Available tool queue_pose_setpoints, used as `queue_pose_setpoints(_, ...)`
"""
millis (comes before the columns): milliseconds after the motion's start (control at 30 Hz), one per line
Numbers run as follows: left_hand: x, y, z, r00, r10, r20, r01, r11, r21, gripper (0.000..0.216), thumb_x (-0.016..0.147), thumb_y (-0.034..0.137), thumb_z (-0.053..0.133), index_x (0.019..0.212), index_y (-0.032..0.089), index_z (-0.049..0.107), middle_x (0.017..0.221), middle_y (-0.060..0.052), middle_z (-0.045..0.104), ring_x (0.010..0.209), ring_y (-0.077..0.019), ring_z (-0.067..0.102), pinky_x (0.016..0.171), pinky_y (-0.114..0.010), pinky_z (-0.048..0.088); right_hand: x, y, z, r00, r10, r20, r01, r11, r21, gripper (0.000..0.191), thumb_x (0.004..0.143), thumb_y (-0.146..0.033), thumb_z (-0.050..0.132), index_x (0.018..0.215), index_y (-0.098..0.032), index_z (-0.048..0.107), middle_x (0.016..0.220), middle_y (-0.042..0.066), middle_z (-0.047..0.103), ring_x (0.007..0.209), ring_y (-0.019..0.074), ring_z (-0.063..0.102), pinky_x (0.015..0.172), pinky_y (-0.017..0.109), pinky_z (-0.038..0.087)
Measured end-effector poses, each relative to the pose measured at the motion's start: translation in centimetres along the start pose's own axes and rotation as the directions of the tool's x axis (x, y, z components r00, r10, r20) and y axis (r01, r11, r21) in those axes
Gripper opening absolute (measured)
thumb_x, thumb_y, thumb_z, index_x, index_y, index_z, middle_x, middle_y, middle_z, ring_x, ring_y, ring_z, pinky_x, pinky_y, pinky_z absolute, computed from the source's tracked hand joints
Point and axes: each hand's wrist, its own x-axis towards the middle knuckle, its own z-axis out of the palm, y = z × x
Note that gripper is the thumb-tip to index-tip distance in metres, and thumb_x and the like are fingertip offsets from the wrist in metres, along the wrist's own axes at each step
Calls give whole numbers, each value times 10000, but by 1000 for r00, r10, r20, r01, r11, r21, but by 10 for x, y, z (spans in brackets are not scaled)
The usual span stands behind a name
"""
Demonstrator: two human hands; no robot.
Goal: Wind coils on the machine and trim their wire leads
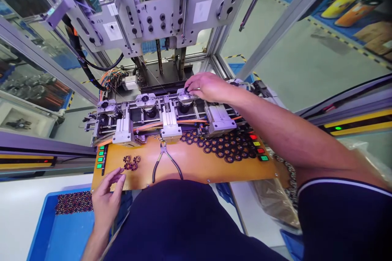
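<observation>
My right hand [210, 87] reaches over the third holder [185, 97] of the machine, its fingers closed around a small black ring-shaped core [186, 89], partly hidden by the fingers. Low at the left, my left hand [108, 195] hangs over the board's front edge with thumb and fingers apart, holding nothing. Just beyond its fingertips lie several small cores with copper-coloured windings [131, 162]. Many dark ring-shaped cores [228, 147] are spread on the right part of the orange board [190, 167]. Cutting pliers [163, 151] lie in the middle with handles spread toward me.
A second holder [146, 100] and a left holder [106, 107] stand in the same row. The machine's metal head [147, 20] hangs above. Coloured buttons line both board ends. A blue tray [65, 232] with wound cores stands lower left; a plastic bag [272, 200] lies lower right.
</observation>
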Motion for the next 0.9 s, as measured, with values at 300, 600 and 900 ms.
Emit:
queue_pose_setpoints(300, -3, -9, -4, 998, 67, -4, -66, 995, 72, 294, 843, 339, 711, 1098, 192, 709, 1043, -76, 755, 856, -184, 714, 855, -332, 567, -19, -16, -5, 999, 38, 28, -34, 993, -110, 431, 796, -25, 479, 1128, -112, 740, 1285, 92, 667, 1292, 290, 554, 1082, 471, 476)
queue_pose_setpoints(600, -1, 4, 1, 991, 130, 30, -133, 984, 119, 264, 859, 352, 690, 1062, 185, 717, 1010, -79, 762, 824, -184, 716, 813, -326, 582, -34, -25, 11, 996, 90, 12, -88, 988, -128, 518, 723, 28, 484, 1167, -106, 714, 1346, 96, 626, 1393, 316, 444, 1088, 504, 449)
queue_pose_setpoints(900, -5, 18, 10, 979, 167, 114, -180, 978, 106, 262, 868, 342, 678, 1077, 188, 714, 1021, -69, 760, 836, -188, 723, 811, -317, 590, -30, -39, 11, 986, 122, -112, -131, 988, -80, 478, 767, 33, 475, 1142, -131, 721, 1300, 88, 659, 1322, 313, 525, 1045, 503, 488)
